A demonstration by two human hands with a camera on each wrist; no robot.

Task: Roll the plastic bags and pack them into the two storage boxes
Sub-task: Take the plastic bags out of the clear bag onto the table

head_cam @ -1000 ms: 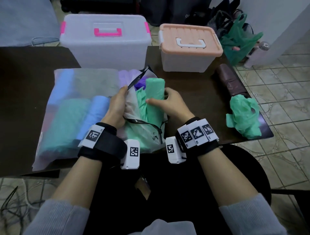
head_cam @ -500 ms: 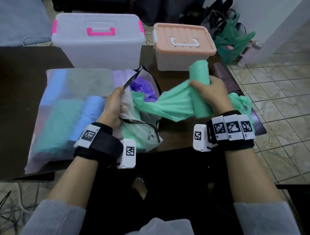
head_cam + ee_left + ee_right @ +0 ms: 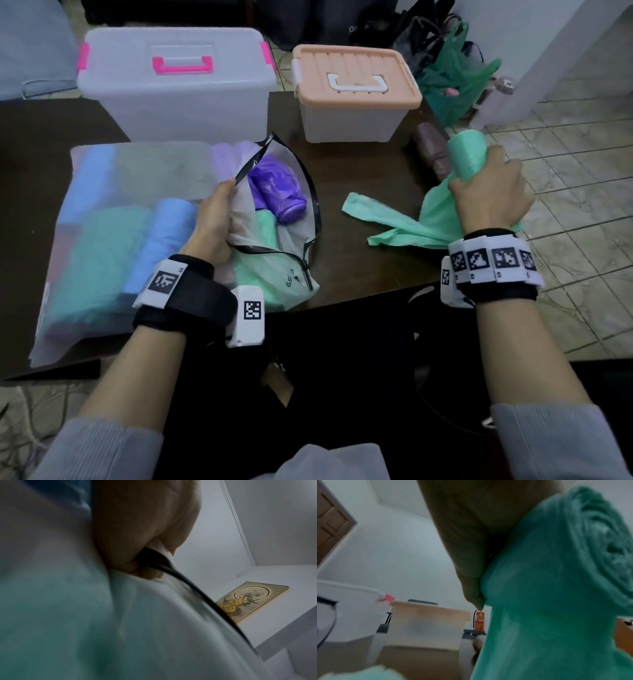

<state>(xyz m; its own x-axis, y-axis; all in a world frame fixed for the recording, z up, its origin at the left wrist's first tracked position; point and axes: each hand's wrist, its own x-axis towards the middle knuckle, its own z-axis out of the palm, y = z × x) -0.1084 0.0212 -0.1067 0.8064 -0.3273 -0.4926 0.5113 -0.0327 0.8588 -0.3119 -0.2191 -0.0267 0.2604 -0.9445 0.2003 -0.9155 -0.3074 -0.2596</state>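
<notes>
Legible text, located relative to the zip pouch [image 3: 274, 267] on the table:

- On the pouch's own clear front, near its right corner: small dark handwritten marks, not readable.
- Far behind the pouch, on a dark bag [image 3: 356, 24] beyond the boxes: white letters, only "O" clear.
- Wrist bands [image 3: 493, 262] to either side: square coded markers, no words.
- Wall picture [image 3: 248, 600]: gold character, illegible.

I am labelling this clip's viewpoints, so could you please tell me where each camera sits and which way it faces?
Head: worn high, looking forward and down at the table, both boxes and both forearms.
Left wrist: under the left hand, looking up along it at the zip pouch it grips.
Right wrist: under the right hand, looking up along the green bag roll.
Shared: head and right wrist both show the peach-lidded box.
</notes>
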